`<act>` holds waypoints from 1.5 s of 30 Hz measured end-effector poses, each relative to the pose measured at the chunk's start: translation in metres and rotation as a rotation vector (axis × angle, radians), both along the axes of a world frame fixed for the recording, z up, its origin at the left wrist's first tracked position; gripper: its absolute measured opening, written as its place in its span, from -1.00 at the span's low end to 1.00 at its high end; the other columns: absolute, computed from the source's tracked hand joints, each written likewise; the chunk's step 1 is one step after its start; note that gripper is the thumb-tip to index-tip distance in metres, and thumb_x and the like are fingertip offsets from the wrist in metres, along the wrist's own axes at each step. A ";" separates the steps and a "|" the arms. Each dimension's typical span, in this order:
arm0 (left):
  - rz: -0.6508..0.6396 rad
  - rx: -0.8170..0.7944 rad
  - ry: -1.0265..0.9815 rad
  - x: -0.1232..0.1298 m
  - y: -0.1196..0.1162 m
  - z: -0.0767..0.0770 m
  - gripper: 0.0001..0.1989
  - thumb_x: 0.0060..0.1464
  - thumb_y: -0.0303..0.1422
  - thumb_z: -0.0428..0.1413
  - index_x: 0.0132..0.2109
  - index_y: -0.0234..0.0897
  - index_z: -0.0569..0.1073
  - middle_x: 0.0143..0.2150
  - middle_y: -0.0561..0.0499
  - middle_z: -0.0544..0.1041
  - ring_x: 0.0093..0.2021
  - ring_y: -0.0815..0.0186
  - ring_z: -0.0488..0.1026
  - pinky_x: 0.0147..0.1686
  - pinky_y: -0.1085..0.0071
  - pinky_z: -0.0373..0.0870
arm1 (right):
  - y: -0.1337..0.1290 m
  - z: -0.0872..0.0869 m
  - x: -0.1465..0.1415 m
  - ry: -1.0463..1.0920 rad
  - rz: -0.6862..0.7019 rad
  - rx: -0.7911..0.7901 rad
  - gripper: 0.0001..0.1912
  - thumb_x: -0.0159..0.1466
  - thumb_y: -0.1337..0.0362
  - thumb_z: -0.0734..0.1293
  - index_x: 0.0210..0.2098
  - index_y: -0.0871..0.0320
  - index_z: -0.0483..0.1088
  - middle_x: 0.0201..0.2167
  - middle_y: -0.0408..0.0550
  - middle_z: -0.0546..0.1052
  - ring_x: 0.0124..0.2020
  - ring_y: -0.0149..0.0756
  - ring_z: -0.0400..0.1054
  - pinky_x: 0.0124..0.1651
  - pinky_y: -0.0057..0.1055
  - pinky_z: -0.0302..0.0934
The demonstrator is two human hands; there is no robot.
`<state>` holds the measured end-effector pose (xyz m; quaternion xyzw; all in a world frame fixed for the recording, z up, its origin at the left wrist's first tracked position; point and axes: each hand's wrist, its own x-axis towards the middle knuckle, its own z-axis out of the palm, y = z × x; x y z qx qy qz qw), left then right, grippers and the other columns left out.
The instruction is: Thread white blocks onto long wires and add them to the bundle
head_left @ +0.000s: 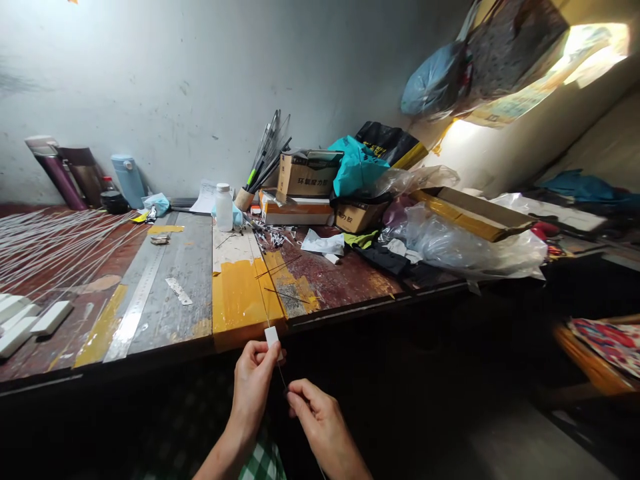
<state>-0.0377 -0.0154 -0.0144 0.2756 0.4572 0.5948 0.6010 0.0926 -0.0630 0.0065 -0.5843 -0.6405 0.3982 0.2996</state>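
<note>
Just past the table's front edge, my left hand (255,380) pinches a small white block (272,337) between thumb and fingers. A thin dark strand (281,375) runs from the block down to my right hand (319,415), whose thumb and fingertips are closed on it. The strand also extends above the block over the yellow-taped strip (240,293) of the table. My right hand is lower and to the right of my left, and the two are apart.
White blocks (52,318) and long pale rods (65,250) lie at the left. A metal ruler (135,307) and white bottle (224,208) are on the table (350,283). Behind stand cardboard boxes (306,177), with plastic bags (445,237) at right.
</note>
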 end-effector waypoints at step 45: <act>-0.008 0.028 -0.044 -0.001 0.001 0.013 -0.57 -0.17 -0.08 0.33 -0.35 -0.38 0.46 -0.38 -0.13 0.59 -0.34 0.17 0.54 -0.23 0.27 0.44 | -0.026 -0.022 -0.006 0.150 -0.109 -0.100 -0.56 0.26 -0.12 0.20 -0.45 0.13 0.33 -0.64 -0.21 0.28 -0.60 -0.43 0.07 -0.51 -0.50 0.00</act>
